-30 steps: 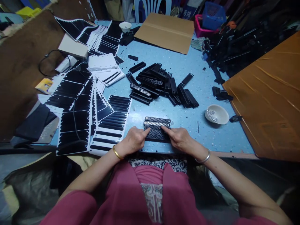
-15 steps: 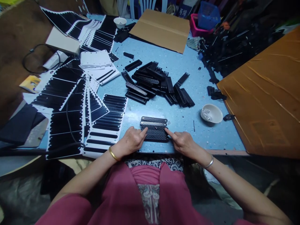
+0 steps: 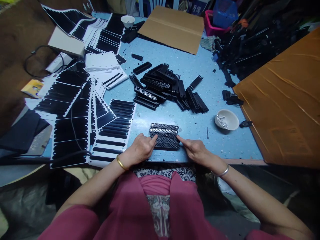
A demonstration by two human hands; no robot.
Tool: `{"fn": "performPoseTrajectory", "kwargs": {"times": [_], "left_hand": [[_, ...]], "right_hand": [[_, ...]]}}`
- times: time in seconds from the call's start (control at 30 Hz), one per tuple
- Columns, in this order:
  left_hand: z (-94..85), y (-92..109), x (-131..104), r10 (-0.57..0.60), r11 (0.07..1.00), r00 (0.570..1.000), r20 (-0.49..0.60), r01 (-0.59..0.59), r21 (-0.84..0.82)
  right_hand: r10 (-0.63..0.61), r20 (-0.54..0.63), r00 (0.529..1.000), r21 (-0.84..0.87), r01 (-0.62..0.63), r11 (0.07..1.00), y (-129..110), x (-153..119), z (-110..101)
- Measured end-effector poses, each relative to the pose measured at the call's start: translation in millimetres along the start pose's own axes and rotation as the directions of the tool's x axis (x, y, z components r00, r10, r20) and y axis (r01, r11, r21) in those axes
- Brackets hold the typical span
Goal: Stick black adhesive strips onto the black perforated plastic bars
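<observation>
Several black perforated strips (image 3: 164, 141) lie side by side in a small block near the table's front edge. One strip (image 3: 163, 131) in the row catches the light and looks silvery. My left hand (image 3: 140, 148) reaches the block's left end, its index finger stretched onto a strip and its other fingers curled. At the right end, the outstretched index finger of my right hand (image 3: 197, 150) touches the same row. Neither hand grasps anything. Behind the block is a loose pile of black slotted plastic pieces (image 3: 160, 81), a few with perforated faces.
Black sticker sheets (image 3: 70, 140) cover the table's left side, with a cable across them. A white bowl (image 3: 226, 120) of small shiny parts stands right, near a thin dark pin (image 3: 207, 133). Flat cardboard (image 3: 175, 28) lies at the back; a brown carton (image 3: 287, 100) borders the right.
The camera view has shifted slightly. Both index fingers stay on the strips' ends, and the right hand looks a little flatter. The strips show no clear movement.
</observation>
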State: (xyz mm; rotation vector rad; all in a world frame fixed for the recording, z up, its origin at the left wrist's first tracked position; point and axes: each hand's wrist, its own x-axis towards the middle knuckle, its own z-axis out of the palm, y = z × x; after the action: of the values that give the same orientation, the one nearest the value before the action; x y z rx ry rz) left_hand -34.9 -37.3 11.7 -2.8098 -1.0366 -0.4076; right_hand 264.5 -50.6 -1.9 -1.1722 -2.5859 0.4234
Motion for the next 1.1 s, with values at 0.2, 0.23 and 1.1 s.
{"fn": "performPoseTrajectory", "kwargs": {"times": [0.2, 0.23, 1.1], "left_hand": [[1.1, -0.6, -0.3, 0.018, 1.0, 1.0, 0.002, -0.018, -0.01], [1.3, -0.8, -0.6, 0.022, 1.0, 1.0, 0.009, -0.022, -0.01], [-5.9, -5.9, -6.2, -0.001, 1.0, 0.992, 0.123, 0.003, -0.017]], "right_hand": [[-0.074, 0.038, 0.997, -0.07, 0.077, 0.995, 3.8, -1.7, -2.7], [-0.068, 0.036, 0.997, -0.047, 0.07, 0.996, 4.2, -0.7, -2.6], [-0.153, 0.021, 0.988, -0.206, 0.154, 0.966, 4.5, 5.5, -0.9]]}}
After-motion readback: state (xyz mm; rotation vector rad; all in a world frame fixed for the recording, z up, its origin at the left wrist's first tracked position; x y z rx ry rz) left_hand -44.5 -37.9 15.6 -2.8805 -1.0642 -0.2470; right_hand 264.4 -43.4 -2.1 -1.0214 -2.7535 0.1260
